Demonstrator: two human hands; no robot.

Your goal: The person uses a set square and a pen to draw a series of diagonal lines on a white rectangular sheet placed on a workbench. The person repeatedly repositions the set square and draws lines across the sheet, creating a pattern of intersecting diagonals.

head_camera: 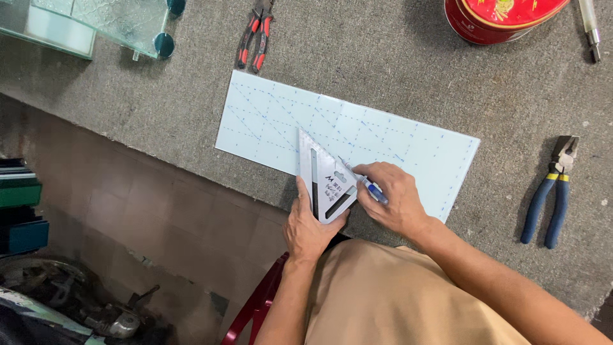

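Presently the left hand (308, 225) presses flat on a triangular set square (327, 181), fingers spread narrow over its lower corner, pinning it to a pale rectangular sheet (408, 150) marked with blue dotted lines. The right hand (393, 198) is closed on a blue pen (370, 187), its tip at the square's sloping edge.

The sheet lies on a grey felt-covered bench (383, 70), near its front edge, directly before the person. Its long axis runs from upper left to lower right across the view, slightly tilted against the bench edge. The square's apex points away from the person; its straight side stands roughly across the sheet's length.

Judgement: the sheet appears to be glass or glazed tile, hence stiff, smooth, slippery under the square, brittle, and sharp at the edges. It is best taken by both long edges, lifted level, never by one corner.

Also present: red pliers (253, 39) beyond the sheet, blue-handled pliers (550, 191) to the right, a red tin (498, 19) at top.
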